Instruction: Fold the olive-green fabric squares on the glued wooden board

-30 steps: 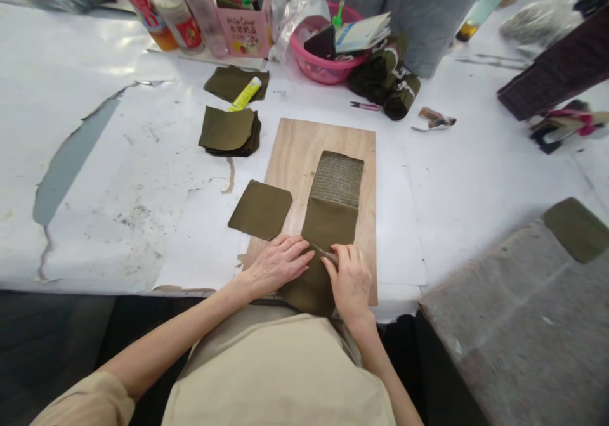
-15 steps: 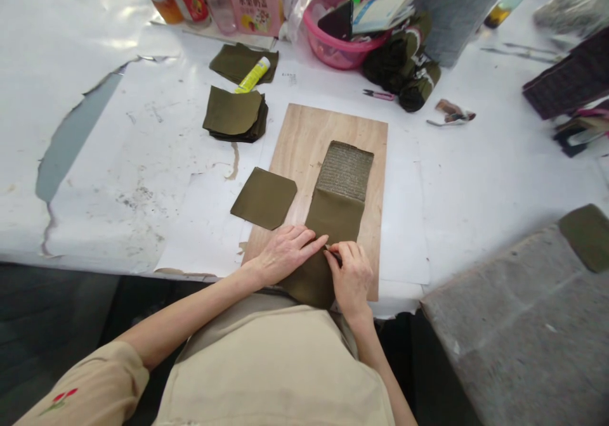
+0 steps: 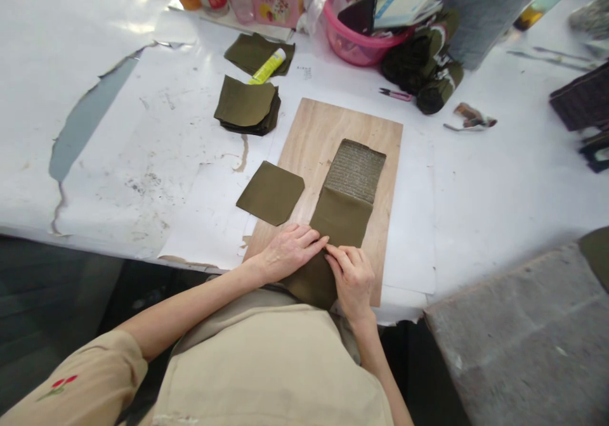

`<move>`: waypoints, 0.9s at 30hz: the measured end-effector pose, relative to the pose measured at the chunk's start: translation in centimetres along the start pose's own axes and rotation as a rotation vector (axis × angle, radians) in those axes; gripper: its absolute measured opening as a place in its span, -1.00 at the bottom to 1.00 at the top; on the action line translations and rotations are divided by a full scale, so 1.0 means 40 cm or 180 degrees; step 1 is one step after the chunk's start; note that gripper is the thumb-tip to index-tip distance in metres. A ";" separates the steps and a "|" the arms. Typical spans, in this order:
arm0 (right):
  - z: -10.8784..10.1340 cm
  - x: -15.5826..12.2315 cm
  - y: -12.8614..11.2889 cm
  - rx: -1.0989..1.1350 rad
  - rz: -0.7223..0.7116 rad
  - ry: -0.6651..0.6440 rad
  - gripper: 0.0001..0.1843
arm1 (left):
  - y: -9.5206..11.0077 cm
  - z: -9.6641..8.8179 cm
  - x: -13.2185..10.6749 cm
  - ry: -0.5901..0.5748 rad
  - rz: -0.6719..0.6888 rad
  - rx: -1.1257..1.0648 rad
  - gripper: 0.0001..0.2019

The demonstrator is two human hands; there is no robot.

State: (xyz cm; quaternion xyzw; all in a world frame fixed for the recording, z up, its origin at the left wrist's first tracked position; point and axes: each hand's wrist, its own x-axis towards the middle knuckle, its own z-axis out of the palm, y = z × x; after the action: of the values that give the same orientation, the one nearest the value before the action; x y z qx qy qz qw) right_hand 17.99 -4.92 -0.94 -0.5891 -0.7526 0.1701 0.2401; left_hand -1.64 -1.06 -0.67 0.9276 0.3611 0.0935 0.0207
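Observation:
A wooden board (image 3: pixel 373 120) lies at the table's front edge. On it is an olive leather-like strip (image 3: pixel 341 218), smooth at the middle, with a rough, ribbed grey-brown section (image 3: pixel 356 170) at its far end. My left hand (image 3: pixel 294 250) lies across the near part, fingers stretched out and thumb reaching right. Beside that thumb, my right hand (image 3: pixel 353 274) is closed in a pinch at the edge of a smooth olive piece (image 3: pixel 311 281) that hangs towards my lap. Fingers cover the join there. Another olive piece (image 3: pixel 271 193) with clipped corners rests partly on the board's left side.
Stacked olive pieces (image 3: pixel 247 104) and a yellow glue tube (image 3: pixel 268 66) lie farther back left. Behind the board are a pink basin (image 3: pixel 354 49), dark yarn bundles (image 3: pixel 431 71) and pink thread snips (image 3: pixel 396 94). A grey covered surface (image 3: pixel 518 337) stands at the right.
The view has shifted slightly, so the table things sit farther right. Both hands stay at the same spot on the olive piece; the right fingers have turned a little.

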 end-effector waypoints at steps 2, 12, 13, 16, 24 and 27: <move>-0.002 -0.001 0.003 0.0040 -0.0033 -0.0018 -0.76 | -0.001 0.002 0.000 -0.0032 -0.0013 0.0007 -0.69; -0.016 -0.005 -0.006 0.0302 0.0305 -0.0065 -0.74 | -0.009 0.000 0.010 0.0294 -0.0085 -0.0285 -0.72; -0.017 -0.007 -0.010 0.0335 0.0383 -0.0059 -0.73 | -0.009 -0.003 0.016 0.0346 -0.0076 -0.0319 -0.73; -0.019 -0.013 -0.015 0.0383 0.0565 0.0017 -0.71 | -0.011 -0.008 0.036 0.0402 0.0052 -0.0405 -0.75; -0.005 -0.033 0.004 0.0243 0.0305 0.0147 -0.74 | -0.020 0.008 0.039 0.0392 0.0386 -0.0463 -0.77; 0.001 -0.038 0.011 0.0177 0.0245 0.0213 -0.71 | -0.018 0.008 0.032 0.0337 0.0395 -0.0482 -0.74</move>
State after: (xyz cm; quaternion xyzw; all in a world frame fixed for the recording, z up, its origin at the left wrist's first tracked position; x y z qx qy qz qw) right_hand 18.62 -6.26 -1.44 -0.6160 -0.7159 0.1803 0.2747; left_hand -1.14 0.37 -0.84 0.9377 0.2954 0.1704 0.0658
